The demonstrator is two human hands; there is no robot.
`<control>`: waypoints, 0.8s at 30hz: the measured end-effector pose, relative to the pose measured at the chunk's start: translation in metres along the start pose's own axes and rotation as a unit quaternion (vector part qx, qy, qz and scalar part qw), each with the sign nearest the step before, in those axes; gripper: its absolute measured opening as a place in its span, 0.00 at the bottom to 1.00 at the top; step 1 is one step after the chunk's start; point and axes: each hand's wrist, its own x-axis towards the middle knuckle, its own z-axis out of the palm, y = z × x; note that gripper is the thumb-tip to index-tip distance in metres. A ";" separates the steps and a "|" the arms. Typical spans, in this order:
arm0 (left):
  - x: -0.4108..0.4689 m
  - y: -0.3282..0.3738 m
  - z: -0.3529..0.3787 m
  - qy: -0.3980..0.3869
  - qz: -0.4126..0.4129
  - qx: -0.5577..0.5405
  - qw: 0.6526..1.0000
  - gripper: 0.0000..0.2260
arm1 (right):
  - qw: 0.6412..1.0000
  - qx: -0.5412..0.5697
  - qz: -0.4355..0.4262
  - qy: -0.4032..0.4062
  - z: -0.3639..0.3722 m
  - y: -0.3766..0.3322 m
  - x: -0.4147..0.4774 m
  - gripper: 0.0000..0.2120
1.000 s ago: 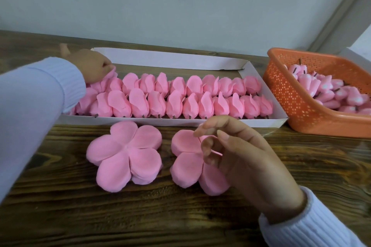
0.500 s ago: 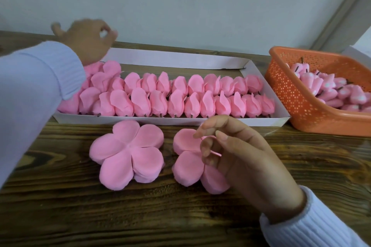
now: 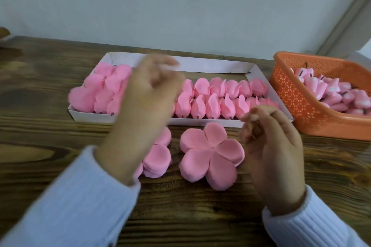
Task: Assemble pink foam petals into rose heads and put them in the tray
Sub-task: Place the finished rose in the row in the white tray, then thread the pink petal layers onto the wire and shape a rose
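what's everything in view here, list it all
table: one, dark wood, under everything
tray: one, white, middle of the table
rose heads: many, pink, two rows in the tray
petal stacks: two, pink, on the table in front of the tray, left one partly hidden
basket: one, orange, right of the tray
buds: many, pink, in the basket
wall: one, grey, behind the table
sleeves: two, pale blue, near edge
left hand: blurred, above the tray's left half, fingers curled
right hand: beside the right stack, fingers curled

You are working under soft, even light with weak shadows; your left hand (image 3: 148, 96) is smearing with motion blur.
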 end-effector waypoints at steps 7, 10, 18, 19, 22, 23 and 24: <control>-0.043 -0.046 0.019 -0.111 0.129 0.374 0.911 0.05 | 0.997 -0.007 -0.028 0.072 0.000 0.002 0.002 0.13; -0.046 -0.046 0.018 -0.101 0.136 0.375 0.911 0.04 | 0.997 -0.014 -0.021 0.076 -0.001 0.001 0.002 0.13; -0.040 -0.045 0.012 -0.106 0.103 0.336 0.930 0.07 | 0.992 -0.117 -0.038 0.013 -0.007 -0.023 0.013 0.09; -0.040 -0.046 0.012 -0.105 0.105 0.337 0.930 0.06 | 0.989 -0.142 -0.042 -0.001 -0.011 -0.031 0.021 0.09; -0.040 -0.047 0.013 -0.105 0.123 0.362 0.918 0.05 | 0.949 -0.306 -0.080 0.003 -0.035 -0.055 0.059 0.09; -0.040 -0.047 0.013 -0.107 0.128 0.372 0.913 0.06 | 0.917 -0.387 -0.093 0.015 -0.048 -0.062 0.077 0.08; -0.040 -0.047 0.013 -0.109 0.133 0.378 0.910 0.06 | 0.880 -0.464 -0.101 0.027 -0.062 -0.068 0.096 0.05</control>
